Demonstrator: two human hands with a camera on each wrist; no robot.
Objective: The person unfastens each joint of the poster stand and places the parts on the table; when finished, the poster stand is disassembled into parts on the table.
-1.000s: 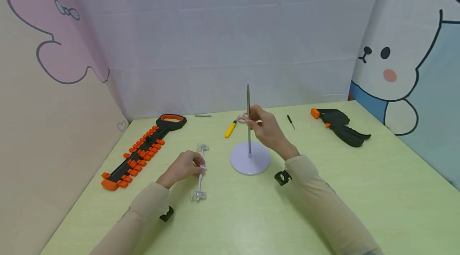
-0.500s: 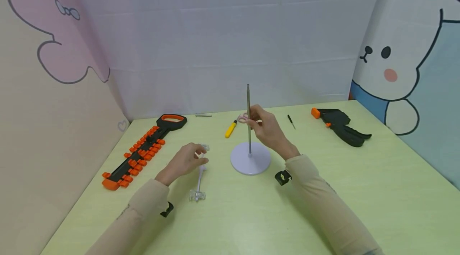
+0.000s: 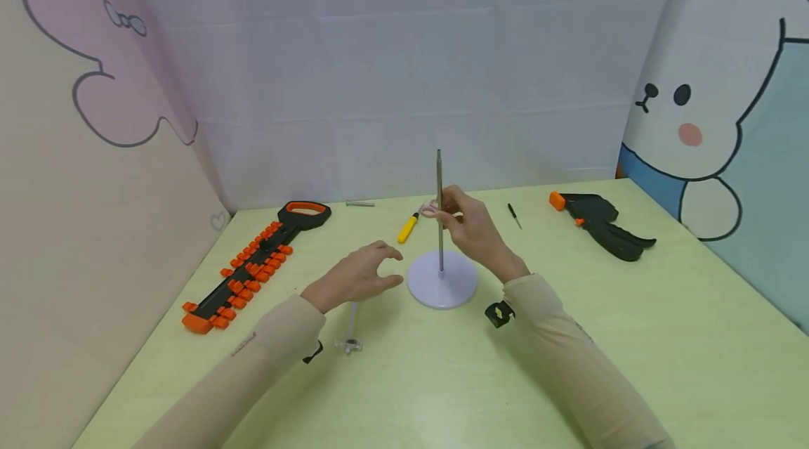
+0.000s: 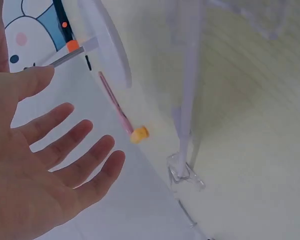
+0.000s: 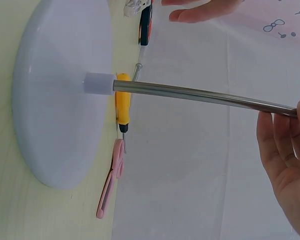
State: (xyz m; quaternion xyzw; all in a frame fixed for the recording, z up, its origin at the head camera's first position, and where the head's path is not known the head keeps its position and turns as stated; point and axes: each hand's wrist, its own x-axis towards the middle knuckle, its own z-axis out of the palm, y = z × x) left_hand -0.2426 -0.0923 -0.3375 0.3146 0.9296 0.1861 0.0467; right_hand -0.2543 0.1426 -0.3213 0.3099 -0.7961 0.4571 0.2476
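A metal rod (image 5: 190,96) stands upright in a round white base (image 3: 442,292). My right hand (image 3: 470,224) pinches the rod between thumb and fingertips, above its middle. My left hand (image 3: 354,279) hovers to the left of the base. Its fingers are spread and nothing is in them, as its palm shows in the left wrist view. Below that hand a thin white bar (image 4: 189,90) lies on the table, with a clear plastic piece (image 4: 180,169) at one end. In the head view the left hand covers the bar's far part, and the near clear end (image 3: 349,346) shows.
Behind the rod lie pink scissors (image 5: 109,185) and a yellow-handled screwdriver (image 3: 407,229). A black rack with orange clips (image 3: 243,272) lies left. To the right are a small black screwdriver (image 3: 513,213) and a black-and-orange pistol-shaped tool (image 3: 607,228). A metal bolt (image 3: 360,204) lies at the back edge.
My left hand has let go of the white bar, lifted away and moved right towards the base, its fingers opening. The right hand keeps its hold on the rod.
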